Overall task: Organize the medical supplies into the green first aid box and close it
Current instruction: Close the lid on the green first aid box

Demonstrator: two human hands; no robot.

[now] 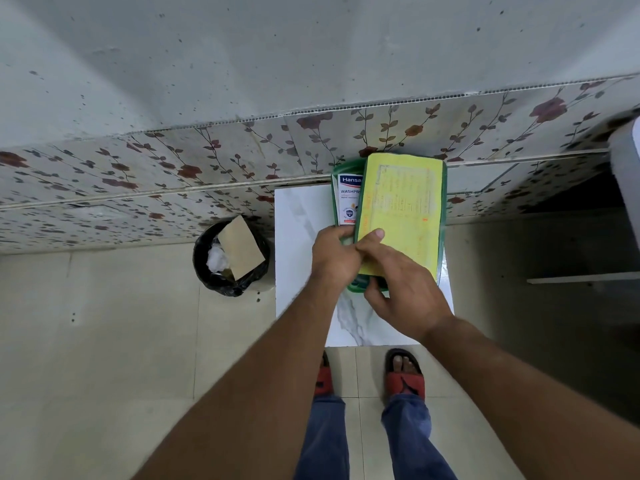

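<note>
Green first aid box (358, 288) sits at the 12 o'clock end of the white marble-look table (301, 237), hard by the tiled wall. A Hansaplast plaster pack (348, 199) is already inside along the box's 9 o'clock side, so packing looks mostly done. Your left hand (334, 258) grips the box's near-left rim, and your right hand (407, 296) pinches the yellow-labelled lid (401, 209) at its 7 o'clock corner, thumb on top. The lid lies skewed toward 3 o'clock with the left strip uncovered, so squaring it and pressing it shut seems to be what remains.
</note>
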